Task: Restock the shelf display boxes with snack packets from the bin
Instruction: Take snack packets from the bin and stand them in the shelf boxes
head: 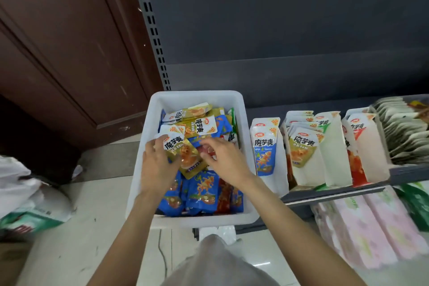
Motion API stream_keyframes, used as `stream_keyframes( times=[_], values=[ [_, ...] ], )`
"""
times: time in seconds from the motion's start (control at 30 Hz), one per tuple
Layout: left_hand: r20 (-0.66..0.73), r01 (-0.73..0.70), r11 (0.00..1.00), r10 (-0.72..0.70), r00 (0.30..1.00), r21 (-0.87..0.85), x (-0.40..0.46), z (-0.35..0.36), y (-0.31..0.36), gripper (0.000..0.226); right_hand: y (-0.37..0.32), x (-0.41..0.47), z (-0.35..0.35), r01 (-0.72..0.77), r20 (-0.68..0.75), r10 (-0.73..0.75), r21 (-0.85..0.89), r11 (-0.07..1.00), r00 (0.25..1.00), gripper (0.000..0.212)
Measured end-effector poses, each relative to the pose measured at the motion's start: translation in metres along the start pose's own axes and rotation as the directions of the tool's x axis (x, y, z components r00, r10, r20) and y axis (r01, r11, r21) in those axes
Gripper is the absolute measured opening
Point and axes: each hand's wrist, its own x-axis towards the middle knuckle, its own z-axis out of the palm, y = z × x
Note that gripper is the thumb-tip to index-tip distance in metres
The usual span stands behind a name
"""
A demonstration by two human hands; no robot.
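Now L hand (pixel 156 163) grips yellow pkt (pixel 185 153) in bin (pixel 139 169); R hand (pixel 224 158) pinches red pkt (pixel 210 151).

One white plastic bin (pixel 246 146) of snack packets, too jumbled to count, stands beside four cardboard display boxes (pixel 336 160) on a grey shelf (pixel 325 193); two hands, left hand (pixel 157 165) and right hand (pixel 225 158), reach into the bin

White bin (pixel 148 169) heaped with yellow, blue, red snack packets (pixel 202 183); display boxes (pixel 336 158) beside it.
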Motion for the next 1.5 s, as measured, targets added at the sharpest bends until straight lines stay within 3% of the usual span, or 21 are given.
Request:
stream_keyframes(
  times=[0.13, 0.27, 0.37, 0.47, 0.53, 0.7, 0.8, 0.87, 0.93, 1.07, 1.13, 1.2, 1.3, 1.5],
  values=[
    [0.113, 0.157, 0.970, -0.138, 0.984, -0.183, -0.002, -0.005, -0.006, 0.050, -0.017, 0.023, 0.023, -0.096, 0.094, 0.118, -0.212, 0.973, 0.989, 0.057],
    [0.179, 0.244, 0.817, -0.175, 0.968, -0.523, -0.005, -0.007, 0.006, 0.034, -0.028, 0.030, 0.039, -0.153, 0.027, 0.165, -0.249, 0.956, 0.986, 0.059],
    [0.172, 0.266, 0.769, -0.203, 0.964, -0.582, 0.000, -0.005, 0.004, 0.037, -0.028, 0.028, 0.045, -0.202, 0.041, 0.205, -0.074, 0.977, 0.978, 0.063],
    [0.135, 0.231, 0.854, -0.189, 0.973, -0.467, 0.006, -0.004, 0.002, 0.013, -0.026, 0.021, 0.035, -0.255, 0.066, 0.246, 0.283, 0.925, 0.967, 0.068],
    [0.110, 0.141, 0.869, -0.100, 0.989, -0.475, 0.006, -0.005, 0.009, 0.023, -0.025, 0.007, 0.018, -0.278, 0.048, 0.283, 0.407, 0.870, 0.958, 0.070],
    [0.323, 0.260, 0.574, 0.008, 0.946, -0.776, 0.000, -0.004, 0.059, 0.022, -0.008, -0.051, -0.040, -0.224, 0.004, 0.269, 0.564, 0.795, 0.963, 0.081],
    [0.479, 0.340, 0.553, 0.124, 0.869, -0.761, -0.002, 0.014, 0.094, 0.020, 0.005, -0.086, -0.072, -0.140, -0.122, 0.272, 0.621, 0.771, 0.955, 0.086],
    [0.550, 0.367, 0.563, 0.193, 0.813, -0.740, -0.005, 0.030, 0.119, 0.017, 0.016, -0.104, -0.085, -0.113, -0.244, 0.291, 0.555, 0.824, 0.925, 0.084],
    [0.540, 0.305, 0.606, 0.250, 0.803, -0.734, -0.006, 0.045, 0.144, 0.010, 0.033, -0.117, -0.090, -0.151, -0.362, 0.329, 0.440, 0.885, 0.872, 0.081],
    [0.393, -0.072, 0.715, 0.463, 0.795, -0.695, -0.002, 0.070, 0.192, 0.011, 0.084, -0.131, -0.096, -0.388, -0.568, 0.470, 0.268, 0.882, 0.675, 0.047],
    [0.339, -0.273, 0.757, 0.543, 0.768, -0.594, 0.000, 0.084, 0.207, 0.007, 0.106, -0.130, -0.099, -0.514, -0.600, 0.489, 0.146, 0.845, 0.633, 0.031],
    [0.296, -0.417, 0.767, 0.594, 0.748, -0.487, 0.001, 0.096, 0.215, 0.013, 0.120, -0.126, -0.100, -0.564, -0.591, 0.509, 0.109, 0.819, 0.625, 0.028],
    [0.275, -0.523, 0.766, 0.630, 0.726, -0.374, 0.000, 0.111, 0.218, 0.011, 0.128, -0.117, -0.104, -0.554, -0.572, 0.537, 0.166, 0.816, 0.619, 0.031],
    [0.298, -0.578, 0.766, 0.642, 0.706, -0.282, 0.003, 0.131, 0.210, 0.014, 0.131, -0.096, -0.111, -0.554, -0.546, 0.607, 0.285, 0.782, 0.577, 0.032]
  ],
)
